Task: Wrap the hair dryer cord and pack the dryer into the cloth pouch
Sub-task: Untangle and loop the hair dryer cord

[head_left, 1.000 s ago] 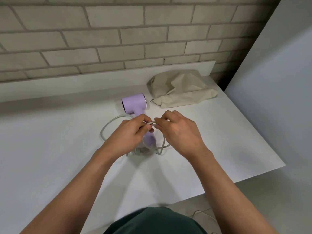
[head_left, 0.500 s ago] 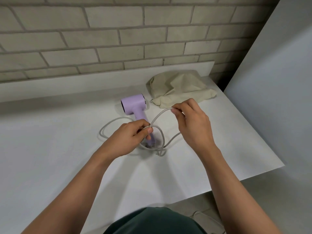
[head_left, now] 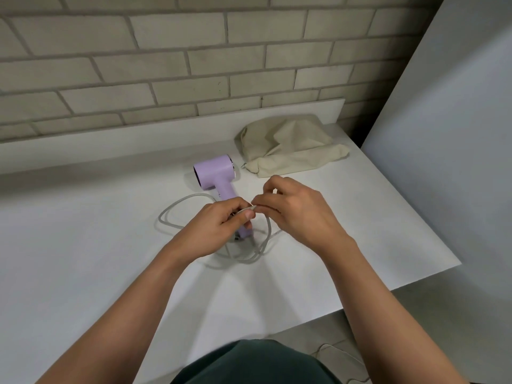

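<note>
A lilac hair dryer lies on the white table, barrel to the far side, handle pointing toward me. Its grey cord loops on the table left of the handle and below my hands. My left hand is closed around gathered loops of cord over the handle's end. My right hand pinches a strand of cord right beside the left thumb. The beige cloth pouch lies crumpled behind and to the right of the dryer.
A brick wall runs along the table's back. A grey panel stands at the right. The table's right edge is close to the right hand. Another cable lies on the floor below.
My right hand, which had pulled a strand of cord up and to the right, has come back to meet my left hand, laying another loop there. The dryer has stayed put.
</note>
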`<state>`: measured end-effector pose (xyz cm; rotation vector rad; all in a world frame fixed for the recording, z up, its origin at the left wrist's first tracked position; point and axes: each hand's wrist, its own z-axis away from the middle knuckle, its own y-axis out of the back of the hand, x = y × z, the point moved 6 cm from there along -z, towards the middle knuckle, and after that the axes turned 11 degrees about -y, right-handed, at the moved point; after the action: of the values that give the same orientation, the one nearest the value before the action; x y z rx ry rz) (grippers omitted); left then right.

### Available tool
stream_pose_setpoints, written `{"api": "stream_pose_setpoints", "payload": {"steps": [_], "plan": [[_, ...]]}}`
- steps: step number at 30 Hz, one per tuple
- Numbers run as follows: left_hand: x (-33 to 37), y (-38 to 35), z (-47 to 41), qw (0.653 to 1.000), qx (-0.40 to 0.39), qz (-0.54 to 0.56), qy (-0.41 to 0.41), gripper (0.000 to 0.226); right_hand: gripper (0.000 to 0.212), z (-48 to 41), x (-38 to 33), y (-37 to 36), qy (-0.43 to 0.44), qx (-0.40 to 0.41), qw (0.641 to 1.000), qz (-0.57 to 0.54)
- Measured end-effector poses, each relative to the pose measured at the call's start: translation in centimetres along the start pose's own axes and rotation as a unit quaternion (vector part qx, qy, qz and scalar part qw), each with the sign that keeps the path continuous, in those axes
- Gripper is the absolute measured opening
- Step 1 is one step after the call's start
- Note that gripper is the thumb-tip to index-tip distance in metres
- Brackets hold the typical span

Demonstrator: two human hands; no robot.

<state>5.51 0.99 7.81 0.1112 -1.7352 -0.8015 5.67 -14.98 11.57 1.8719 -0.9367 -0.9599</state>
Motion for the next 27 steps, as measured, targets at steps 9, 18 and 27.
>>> {"api": "stream_pose_setpoints", "payload": {"steps": [9,18,27], "plan": [[0.2,0.7,0.3,0.997,0.031,-0.068,-0.021,0.025,0.018,-0.8,7.0,5.1,-0.239,0.173,0.933,-0.205],[0.3,0.4,-0.8,0.998,0.037,-0.051,-0.028,0.02,0.033,0.0,-0.6,0.0,0.01,-0.086,0.996,0.006],[0.3,0.0,-0.1,0.998,0.027,-0.059,-0.022,0.03,0.019,-1.5,5.4,5.8,-0.135,0.142,0.974,-0.109]]}}
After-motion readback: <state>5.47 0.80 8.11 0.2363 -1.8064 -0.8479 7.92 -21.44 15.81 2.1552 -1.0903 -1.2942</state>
